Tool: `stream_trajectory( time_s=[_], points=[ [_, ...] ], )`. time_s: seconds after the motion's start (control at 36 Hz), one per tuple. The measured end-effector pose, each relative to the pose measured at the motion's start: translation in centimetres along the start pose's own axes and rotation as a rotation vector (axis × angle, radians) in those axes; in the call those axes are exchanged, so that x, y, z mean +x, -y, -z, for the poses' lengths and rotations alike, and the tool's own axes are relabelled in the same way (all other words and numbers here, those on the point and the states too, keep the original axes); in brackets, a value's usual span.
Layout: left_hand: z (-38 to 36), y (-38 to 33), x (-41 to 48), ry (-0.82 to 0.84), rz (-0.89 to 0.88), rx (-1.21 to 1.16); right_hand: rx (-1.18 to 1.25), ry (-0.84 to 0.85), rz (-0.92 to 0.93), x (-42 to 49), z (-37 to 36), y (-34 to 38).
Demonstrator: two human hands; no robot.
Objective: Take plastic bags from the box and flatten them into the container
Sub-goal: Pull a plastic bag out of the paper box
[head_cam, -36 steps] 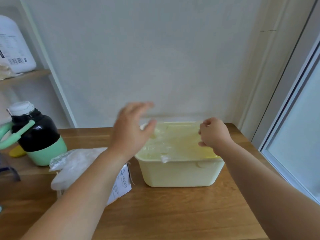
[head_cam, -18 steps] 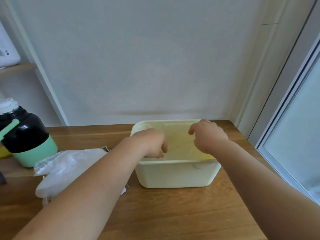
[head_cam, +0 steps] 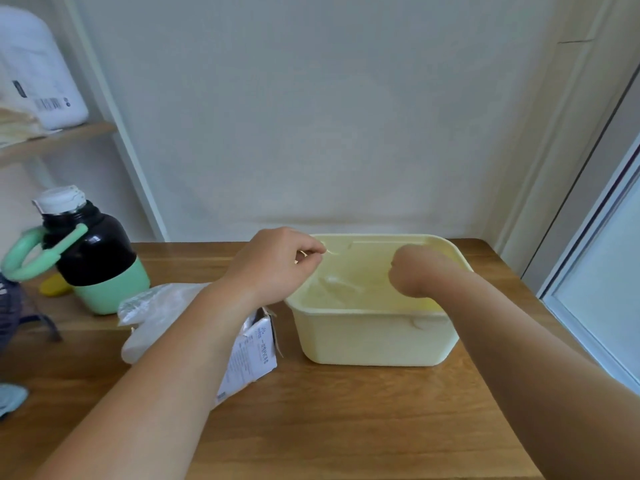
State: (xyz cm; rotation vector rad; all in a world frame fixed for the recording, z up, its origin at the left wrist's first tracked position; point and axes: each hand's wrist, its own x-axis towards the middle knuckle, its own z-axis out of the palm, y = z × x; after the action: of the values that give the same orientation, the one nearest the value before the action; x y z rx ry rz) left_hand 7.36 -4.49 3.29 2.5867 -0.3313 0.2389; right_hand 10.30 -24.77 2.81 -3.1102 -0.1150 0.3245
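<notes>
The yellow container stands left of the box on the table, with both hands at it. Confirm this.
Not quite. The head view shows the yellow container standing right of the box on the table, not left of it. Both hands are at it: the left hand pinches a plastic bag, and the right hand reaches inside.

View: a single wide-angle camera is worn on the head.
Position: it is held above and on the near side of the container [head_cam: 377, 341].
Facing: it is aimed forward and down, toward the wall [head_cam: 329, 116] behind the container.
Nearness: the container is seen close, right of centre on the wooden table [head_cam: 346, 427].
</notes>
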Motion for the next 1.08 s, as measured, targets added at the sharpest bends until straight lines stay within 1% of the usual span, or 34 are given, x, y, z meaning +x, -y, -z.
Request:
stream_trajectory(
  time_s=[0.08,0.14,0.22,0.31,0.39,0.44,0.5,0.58,0.64,0.69,0.78,0.86,1.0,1.08],
  points=[
    [0.6,0.2,-0.7,-0.036,0.013,-0.023,0.244,-0.200,-0.043,-0.5,0.8,0.4],
    [1.0,0.2,-1.2,-0.049,0.010,-0.036,0.367,-0.303,-0.019,-1.2,1.1,0.9],
    [1.5,0.4,-2.2,-0.068,0.007,-0.072,0.552,-0.452,0.096,-2.6,1.5,2.3],
    [2.3,0.9,-3.2,-0.131,0.011,-0.109,0.662,-0.502,0.222,-3.7,1.4,3.9],
    [3.4,2.0,-4.4,-0.168,0.046,-0.089,0.695,-0.468,0.328,-4.4,1.2,5.8],
    [4.2,3.1,-5.5,-0.144,0.091,-0.038,0.728,-0.432,0.382,-4.9,0.8,7.4],
    [4.6,4.2,-6.5,-0.073,0.139,0.039,0.762,-0.403,0.427,-5.3,0.2,8.9],
    [4.7,5.6,-8.0,0.075,0.205,0.191,0.777,-0.300,0.469,-5.7,-0.8,11.3],
    [4.1,6.2,-8.6,0.126,0.229,0.214,0.756,-0.244,0.501,-5.8,-1.5,12.7],
    [3.4,6.8,-9.1,0.112,0.241,0.171,0.702,-0.178,0.523,-5.5,-2.3,14.0],
    [2.9,7.5,-9.5,0.063,0.252,0.135,0.597,-0.081,0.507,-5.0,-3.4,14.8],
    [2.9,8.0,-9.6,0.016,0.266,0.069,0.568,-0.084,0.522,-4.7,-4.1,14.8],
    [2.8,8.4,-9.9,0.066,0.263,0.004,0.491,-0.147,0.483,-4.5,-4.6,14.8],
    [3.1,8.5,-10.1,0.078,0.270,-0.009,0.517,-0.153,0.474,-4.9,-5.0,15.0]
  ],
)
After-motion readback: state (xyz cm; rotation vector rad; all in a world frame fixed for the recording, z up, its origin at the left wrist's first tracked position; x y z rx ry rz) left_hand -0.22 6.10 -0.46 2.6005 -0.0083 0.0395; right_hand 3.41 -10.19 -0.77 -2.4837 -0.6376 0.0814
